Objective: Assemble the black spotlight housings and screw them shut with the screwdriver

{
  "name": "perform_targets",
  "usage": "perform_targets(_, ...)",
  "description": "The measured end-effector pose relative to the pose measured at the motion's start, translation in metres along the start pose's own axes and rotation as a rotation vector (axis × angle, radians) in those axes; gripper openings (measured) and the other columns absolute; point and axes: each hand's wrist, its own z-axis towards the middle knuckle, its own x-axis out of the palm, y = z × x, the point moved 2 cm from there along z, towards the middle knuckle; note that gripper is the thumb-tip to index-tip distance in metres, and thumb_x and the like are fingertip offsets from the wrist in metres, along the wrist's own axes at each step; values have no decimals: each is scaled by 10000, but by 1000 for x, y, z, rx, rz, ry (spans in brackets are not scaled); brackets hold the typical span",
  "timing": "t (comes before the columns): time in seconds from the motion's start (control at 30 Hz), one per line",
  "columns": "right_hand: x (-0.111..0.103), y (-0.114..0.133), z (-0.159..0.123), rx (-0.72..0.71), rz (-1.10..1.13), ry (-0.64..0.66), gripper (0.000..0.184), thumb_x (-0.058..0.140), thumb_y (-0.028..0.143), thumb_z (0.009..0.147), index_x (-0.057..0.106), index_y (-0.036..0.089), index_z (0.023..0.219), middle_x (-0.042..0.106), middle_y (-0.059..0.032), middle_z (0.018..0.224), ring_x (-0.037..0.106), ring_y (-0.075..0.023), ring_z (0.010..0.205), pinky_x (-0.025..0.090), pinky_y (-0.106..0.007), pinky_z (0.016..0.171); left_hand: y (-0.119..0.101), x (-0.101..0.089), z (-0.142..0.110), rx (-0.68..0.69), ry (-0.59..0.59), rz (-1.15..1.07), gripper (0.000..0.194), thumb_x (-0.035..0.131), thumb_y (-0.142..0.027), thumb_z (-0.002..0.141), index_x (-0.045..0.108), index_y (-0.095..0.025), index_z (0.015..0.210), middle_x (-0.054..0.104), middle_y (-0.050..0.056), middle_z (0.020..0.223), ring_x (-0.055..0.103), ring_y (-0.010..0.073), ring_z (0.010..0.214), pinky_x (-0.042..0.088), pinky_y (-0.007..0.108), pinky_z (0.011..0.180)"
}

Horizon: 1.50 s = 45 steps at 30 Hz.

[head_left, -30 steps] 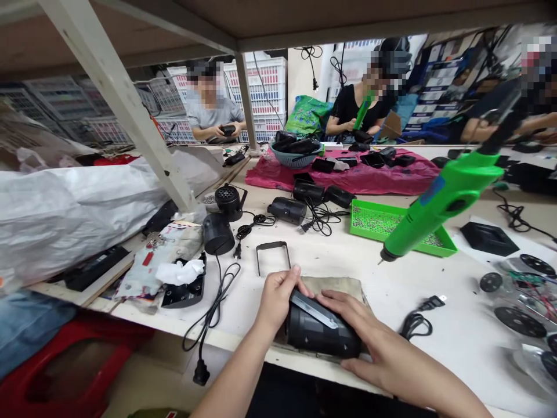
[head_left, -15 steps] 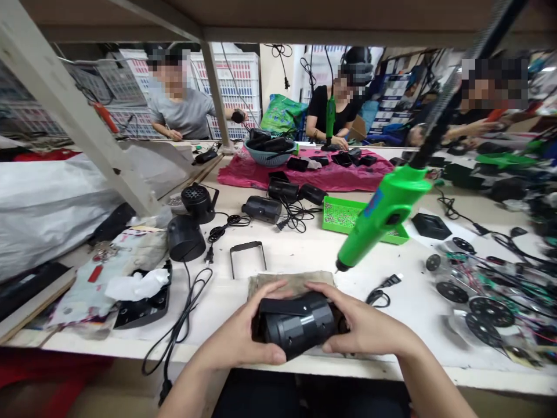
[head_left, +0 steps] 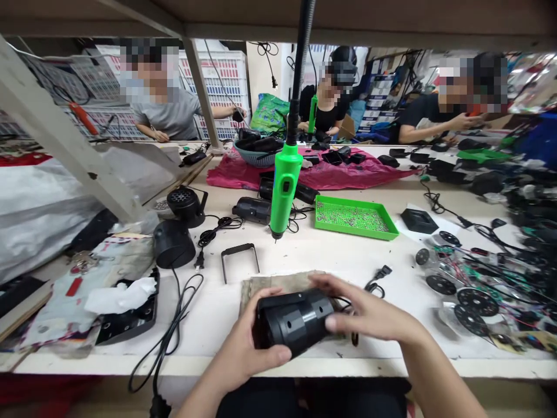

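Both my hands hold a black cylindrical plastic housing (head_left: 293, 322) just above a worn tan cloth pad (head_left: 278, 284) at the table's front edge. My left hand (head_left: 246, 348) cups it from below on the left. My right hand (head_left: 365, 307) lies over its right end, fingers across the top. A green electric screwdriver (head_left: 284, 191) hangs on its cable above the table, beyond my hands. A black rectangular frame (head_left: 239, 261) lies next to the pad.
Beyond lie black housings, cords, and a green tray of screws (head_left: 354, 217). Black discs and wiring (head_left: 461, 290) sit to the right. A white sack (head_left: 43, 209) and a shelf post (head_left: 65, 128) stand left. Co-workers (head_left: 167, 119) (head_left: 326, 110) (head_left: 435, 119) sit across the table.
The view has swung to the right of the table. The screwdriver now hangs upright near the middle. The housing has rolled, hiding its metal strip, and my right hand has shifted onto its right end.
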Motion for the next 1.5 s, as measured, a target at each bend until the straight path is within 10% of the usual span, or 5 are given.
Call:
perform_targets(0.17,-18,35,61,-274,54,-644,795,641,566,782,265,266,1415,388,-139,1427,376,-264,1326,338,-481,1071,5,13,2,50,-201,-108,559,805,-375,607,568,-225,1090,653,79,1096,572,278,1031,427,347,868)
perform_targets(0.3,-12,67,120,-330,23,-671,907,671,576,745,191,230,1433,430,-159,1398,407,-275,1299,310,-491,1080,9,17,4,12,-254,-140,543,797,-389,612,585,-227,1085,661,61,1067,562,265,1032,422,337,872)
perform_targets(0.43,-10,75,142,-392,-49,-736,506,588,421,840,419,209,1267,586,-104,1189,550,-266,1088,423,-470,959,10,15,2,-18,-252,-209,576,816,-360,570,604,-230,1090,667,68,1099,566,293,1065,427,369,905)
perform_targets(0.97,-42,74,-18,-516,610,-965,279,582,482,798,593,298,1007,449,47,593,453,-127,469,470,-329,533,19,43,4,-95,-520,-432,539,815,-313,592,599,-256,1083,689,48,1062,605,285,1024,490,375,831)
perform_targets(1.5,24,85,-5,-731,774,-645,398,661,507,807,570,282,1122,562,27,715,568,-146,581,532,-382,675,18,73,13,-42,-627,-490,504,811,-258,605,618,-263,1071,687,-4,999,611,188,945,468,252,770)
